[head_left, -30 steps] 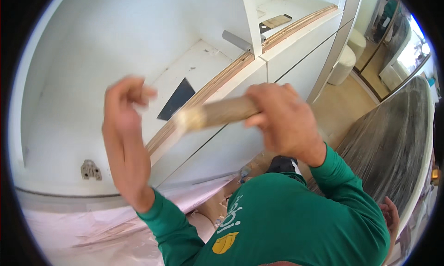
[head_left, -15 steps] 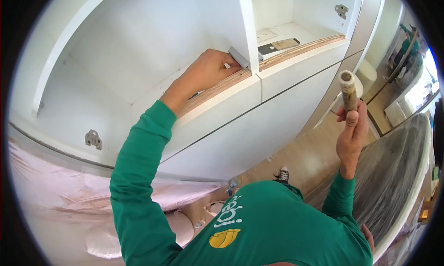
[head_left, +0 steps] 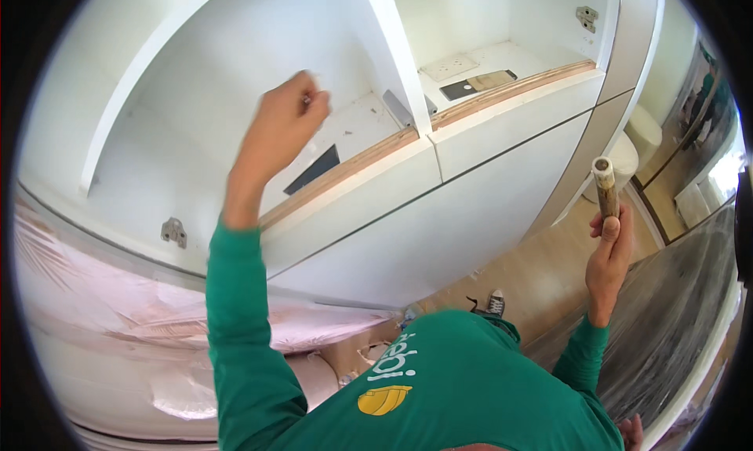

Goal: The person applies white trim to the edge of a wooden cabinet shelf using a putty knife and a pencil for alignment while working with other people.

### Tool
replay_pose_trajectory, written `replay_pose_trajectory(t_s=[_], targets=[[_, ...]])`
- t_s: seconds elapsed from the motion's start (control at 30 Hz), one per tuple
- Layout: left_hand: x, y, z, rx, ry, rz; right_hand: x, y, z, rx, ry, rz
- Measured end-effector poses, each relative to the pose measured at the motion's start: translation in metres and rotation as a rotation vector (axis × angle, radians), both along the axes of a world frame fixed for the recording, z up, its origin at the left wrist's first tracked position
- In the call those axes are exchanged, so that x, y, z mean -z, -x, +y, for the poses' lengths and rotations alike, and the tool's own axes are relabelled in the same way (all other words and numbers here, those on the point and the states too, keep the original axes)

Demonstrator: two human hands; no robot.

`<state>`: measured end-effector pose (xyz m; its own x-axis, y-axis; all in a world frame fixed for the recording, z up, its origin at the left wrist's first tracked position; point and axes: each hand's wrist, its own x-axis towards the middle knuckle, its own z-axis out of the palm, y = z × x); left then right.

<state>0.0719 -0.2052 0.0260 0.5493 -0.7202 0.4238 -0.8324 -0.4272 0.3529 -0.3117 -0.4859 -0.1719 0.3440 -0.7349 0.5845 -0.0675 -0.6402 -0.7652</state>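
My left hand [head_left: 282,121] is raised above the floor of the open white cabinet [head_left: 329,141], its fingers pinched together. A small glint shows between them, too small to name. Below it, a dark flat blade-like piece [head_left: 312,170] lies inside behind the front edge. A grey metal strip [head_left: 397,108] leans by the upright divider [head_left: 400,51]. Out in front of the cabinet, my right hand [head_left: 610,255] is closed round a worn round handle [head_left: 605,188] with a pale end pointing up; its lower part is hidden by the hand.
A scraper-like tool with a dark blade [head_left: 478,84] lies in the right compartment. Raw layered wood edging [head_left: 345,178] runs along the cabinet front. Hinge plates [head_left: 174,232] sit on the side walls. Plastic sheeting [head_left: 667,318] covers a surface at the right; pink-tinted sheeting [head_left: 157,302] hangs at left.
My left hand has lifted off the front edge by the divider and moved left. My right hand with the handle has dropped a little lower in the view, which has itself shifted.
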Motion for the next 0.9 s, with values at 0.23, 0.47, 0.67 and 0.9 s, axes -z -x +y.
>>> replay_pose_trajectory(t_s=[0.23,0.47,0.67,0.9], targets=[[0.030,0.127,0.014,0.302,-0.052,-0.172,0.019,0.020,-0.015,0.056,-0.065,0.010],[0.058,0.079,-0.055,-0.087,-0.215,0.228,0.020,0.006,-0.014,-0.062,-0.019,0.005],[0.084,0.093,-0.072,-0.236,0.008,0.056,0.029,-0.008,-0.031,-0.153,-0.064,0.035],[0.065,0.099,-0.064,-0.235,-0.031,0.230,0.021,-0.033,-0.065,-0.258,-0.021,-0.001]])
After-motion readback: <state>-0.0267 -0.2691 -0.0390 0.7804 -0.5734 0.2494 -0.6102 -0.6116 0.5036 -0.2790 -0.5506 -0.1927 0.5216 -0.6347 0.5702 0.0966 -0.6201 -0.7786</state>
